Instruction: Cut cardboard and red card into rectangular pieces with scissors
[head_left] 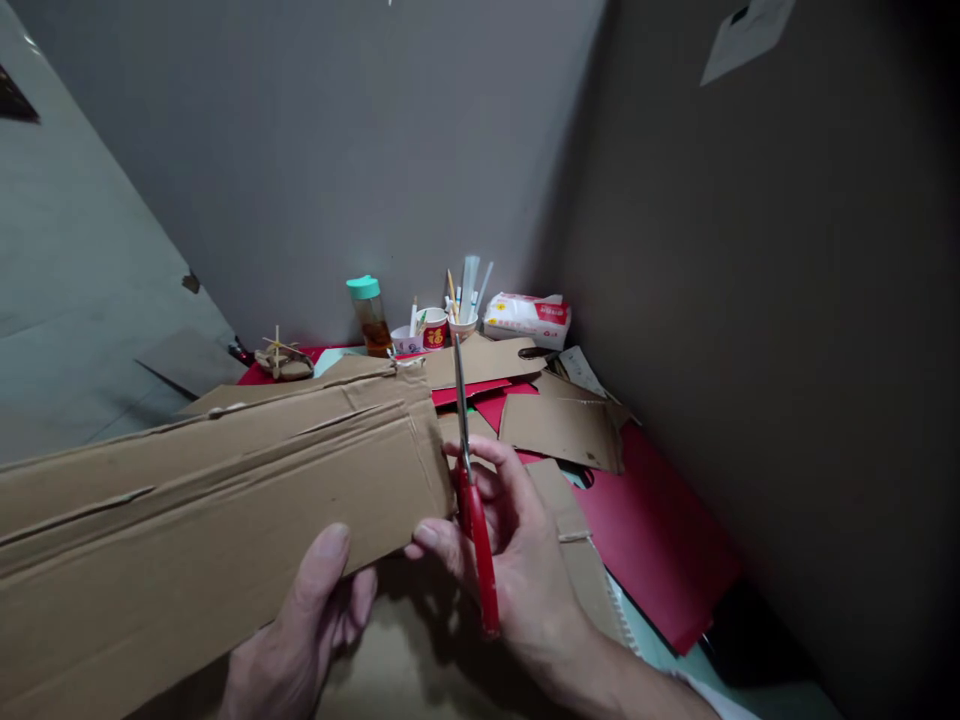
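A long folded piece of brown cardboard [247,510] runs from the left edge of the view to the middle, creased lengthwise and torn in places. My left hand [307,610] grips its lower edge, thumb on the near face and fingers behind. At the cardboard's right end, my right hand [510,550] holds a pair of scissors [474,520] with red handles, the metal blades pointing up and away. Its thumb and fingers also touch that end of the cardboard. The blades look closed and stand beside the cardboard's edge.
Behind are a turquoise-lidded bottle [371,315], a red-patterned cup [433,330], a cup of sticks [463,322] and a tissue pack [529,318]. Cardboard scraps [562,430] and red sheets [652,530] cover the table's right side. Grey walls [337,130] stand behind and to the right.
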